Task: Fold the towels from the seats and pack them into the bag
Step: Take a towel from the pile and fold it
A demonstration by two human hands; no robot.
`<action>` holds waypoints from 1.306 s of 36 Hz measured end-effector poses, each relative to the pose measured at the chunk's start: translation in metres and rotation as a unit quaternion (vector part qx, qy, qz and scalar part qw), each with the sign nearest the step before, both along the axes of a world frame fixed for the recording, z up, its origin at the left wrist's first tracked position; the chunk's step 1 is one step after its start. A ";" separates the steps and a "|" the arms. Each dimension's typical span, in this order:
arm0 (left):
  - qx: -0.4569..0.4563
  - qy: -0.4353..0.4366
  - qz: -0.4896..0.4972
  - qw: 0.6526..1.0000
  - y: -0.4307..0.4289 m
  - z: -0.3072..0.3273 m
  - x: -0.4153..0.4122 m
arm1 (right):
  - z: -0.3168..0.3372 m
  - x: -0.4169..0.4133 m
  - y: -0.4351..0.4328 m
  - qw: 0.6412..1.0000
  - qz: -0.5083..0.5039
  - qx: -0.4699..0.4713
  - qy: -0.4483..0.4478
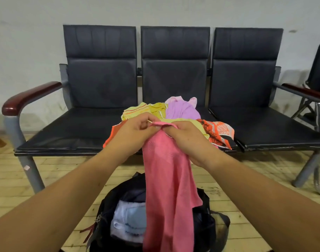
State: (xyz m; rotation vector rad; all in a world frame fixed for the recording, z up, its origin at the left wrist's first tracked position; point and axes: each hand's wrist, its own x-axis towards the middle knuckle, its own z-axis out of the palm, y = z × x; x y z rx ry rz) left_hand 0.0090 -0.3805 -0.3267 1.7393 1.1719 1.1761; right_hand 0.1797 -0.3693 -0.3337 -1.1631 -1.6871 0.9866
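Note:
A pink towel [166,179] hangs down in front of me, its top edge pinched by my left hand [135,131] and my right hand [184,137], which sit close together. Behind them, on the middle seat [206,113], lies a heap of towels: a yellow one [148,109], a lilac one [182,109] and an orange patterned one [219,131]. On the floor below stands an open black bag [115,204] with a pale blue and white folded towel [128,220] inside. The pink towel's lower end hangs over the bag's opening.
The row of three black padded seats has a dark red armrest [28,98] on the left and another armrest [304,91] on the right. A further chair [319,70] stands at far right. The floor is light wood planks [52,171].

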 end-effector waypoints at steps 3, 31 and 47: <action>0.002 -0.016 0.019 1.000 0.003 -0.002 0.003 | -0.002 0.004 -0.002 0.999 0.019 0.005 -0.032; 0.034 -0.008 0.302 0.953 0.052 0.063 -0.080 | 0.014 0.115 0.054 0.979 -0.159 -0.124 -0.021; 0.067 -0.129 0.243 0.959 0.067 0.164 -0.096 | 0.188 0.077 0.070 0.960 -0.241 0.078 0.118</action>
